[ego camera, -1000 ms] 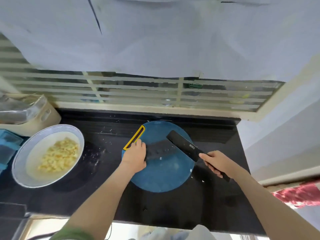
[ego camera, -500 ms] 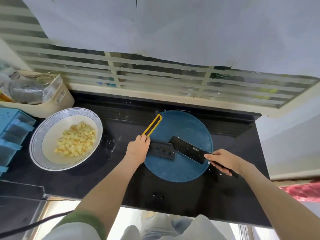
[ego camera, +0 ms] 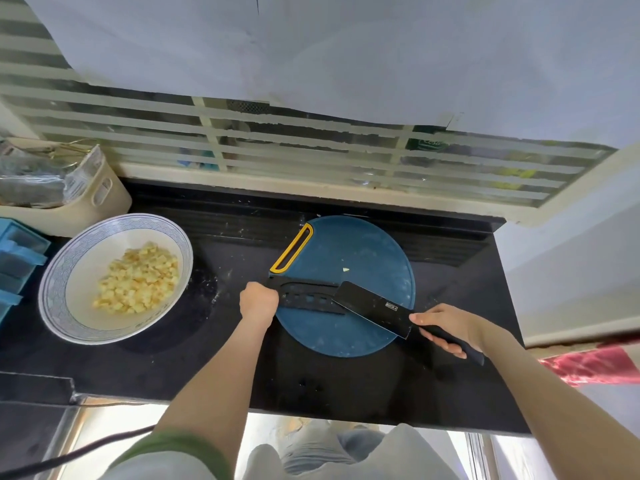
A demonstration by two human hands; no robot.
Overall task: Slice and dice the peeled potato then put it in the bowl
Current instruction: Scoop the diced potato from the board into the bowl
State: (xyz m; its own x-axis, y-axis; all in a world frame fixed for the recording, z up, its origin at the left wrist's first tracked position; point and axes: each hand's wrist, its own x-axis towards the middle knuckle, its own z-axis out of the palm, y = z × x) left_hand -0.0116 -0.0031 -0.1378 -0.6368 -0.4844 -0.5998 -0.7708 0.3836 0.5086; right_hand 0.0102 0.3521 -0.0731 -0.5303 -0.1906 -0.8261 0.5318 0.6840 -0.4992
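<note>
One long black shiny stone counter [ego camera: 346, 386] is running from left to right under a window with bars. One round blue plastic cutting board [ego camera: 363, 247] is lying on the right part of the counter. It has one yellow loop handle [ego camera: 291, 251] on its far left edge.

One big white bowl with a blue patterned rim [ego camera: 55, 282] is sitting on the left part of the counter, well apart from the board. The potato is in there. It is cut into lots of little yellow cubes [ego camera: 136, 280], too many to count, and they are lying in one pile. One cream plastic basket [ego camera: 100, 202] is standing just behind the bowl. One blue tray [ego camera: 17, 254] is peeking in at the left edge.

One black square chopping knife [ego camera: 372, 308] is lying slanted over the near right side of the board. Its tip is meeting the right end of one black knife cover with holes [ego camera: 308, 297]. I cannot tell if the tip is inside.

Two hands are showing. The left hand [ego camera: 259, 301] is gripping the left end of the cover with its fingers curled tight. The right hand [ego camera: 446, 327] is holding the knife handle with its fingers wrapped round it, and one fingertip is touching the back of the blade.

One tiny yellow potato bit [ego camera: 345, 269] is sitting alone in the middle of the board.
</note>
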